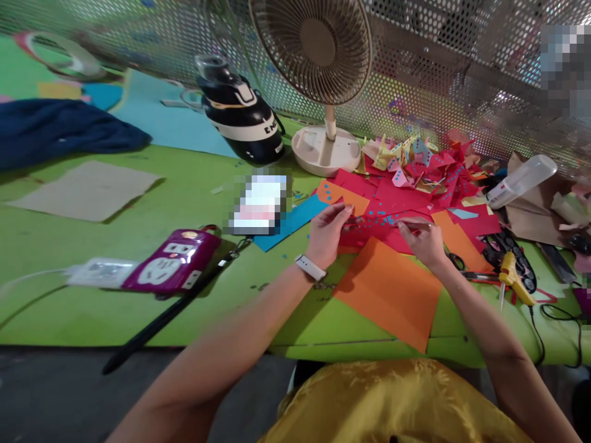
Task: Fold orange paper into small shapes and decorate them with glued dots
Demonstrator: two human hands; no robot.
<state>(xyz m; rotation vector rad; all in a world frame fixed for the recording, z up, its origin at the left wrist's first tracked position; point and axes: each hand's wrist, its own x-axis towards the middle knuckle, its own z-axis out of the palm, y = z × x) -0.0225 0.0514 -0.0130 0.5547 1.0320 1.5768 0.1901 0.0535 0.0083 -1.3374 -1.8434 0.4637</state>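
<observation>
My left hand (327,232), with a white band on the wrist, is closed in a pinch over red paper (396,194); what its fingertips hold is too small to make out. Across from it, my right hand (425,245) is closed around a slim, pointed tool (418,226), perhaps tweezers, aimed left. Small blue paper dots (383,218) lie scattered between the hands. Beneath them, nearer my body, an orange sheet (390,292) rests on the green table. A blue strip (293,221) and a smaller orange piece (341,195) lie beside my left hand.
Paper scraps (427,161) are heaped behind the red sheets, before a fan (325,151). A yellow glue gun (513,280) and scissors (475,275) lie right. Leftward are a phone (259,204), a purple power strip (173,261), a black strap (170,317) and a bottle (244,120).
</observation>
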